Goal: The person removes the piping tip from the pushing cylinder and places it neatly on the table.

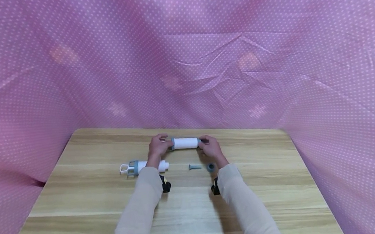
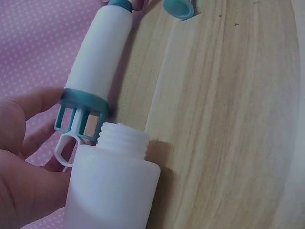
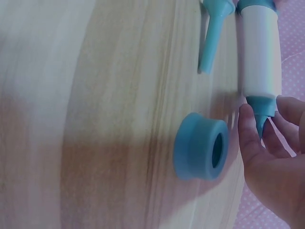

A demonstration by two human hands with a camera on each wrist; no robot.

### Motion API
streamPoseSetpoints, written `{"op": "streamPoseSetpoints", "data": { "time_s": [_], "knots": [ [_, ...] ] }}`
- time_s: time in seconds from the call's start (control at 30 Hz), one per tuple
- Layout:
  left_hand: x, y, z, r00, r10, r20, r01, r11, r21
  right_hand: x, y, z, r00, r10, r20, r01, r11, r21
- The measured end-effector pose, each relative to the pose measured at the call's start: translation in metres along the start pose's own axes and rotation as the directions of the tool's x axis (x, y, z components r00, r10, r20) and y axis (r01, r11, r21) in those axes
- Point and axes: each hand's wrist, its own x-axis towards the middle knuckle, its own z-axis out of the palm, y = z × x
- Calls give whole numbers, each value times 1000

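Note:
A white tube (image 1: 185, 143) with teal ends lies level between both hands near the table's far edge. My left hand (image 1: 158, 146) grips its left end; in the left wrist view the fingers (image 2: 45, 101) are at the teal collar (image 2: 85, 99), around the white ring handle (image 2: 64, 148). At the other end my right hand (image 1: 212, 147) holds the teal tip; in the right wrist view its fingers surround the pointed nozzle (image 3: 260, 106). Under my left wrist lies a second white body (image 1: 142, 165) with a teal frame and ring handle; its threaded neck (image 2: 125, 140) shows in the left wrist view.
A slim teal flared piece (image 1: 195, 167) lies on the wooden table (image 1: 185, 224) between the wrists. A teal ring-shaped part (image 3: 205, 148) is beside it, near my right wrist. Pink dotted cloth (image 1: 181, 56) hangs behind the table and at both sides.

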Motion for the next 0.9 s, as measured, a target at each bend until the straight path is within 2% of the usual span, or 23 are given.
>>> {"op": "streamPoseSetpoints", "data": {
  "time_s": [0.17,0.43,0.73,0.9],
  "knots": [
    [-4,3,-3,1000,15,-4,-15,1000,-7,-1,-3,2,1000,-3,-6,3,1000,30],
    [-12,14,-12,993,119,-14,-120,991,-66,-6,-7,-5,999,-33,29,27,985,173],
    [-25,11,-19,983,171,66,-166,984,-69,-15,-1,-19,992,-86,88,61,967,249],
    [-29,10,-22,971,213,106,-196,968,-154,-22,-1,-29,985,-120,126,83,960,267]
  ]
}}
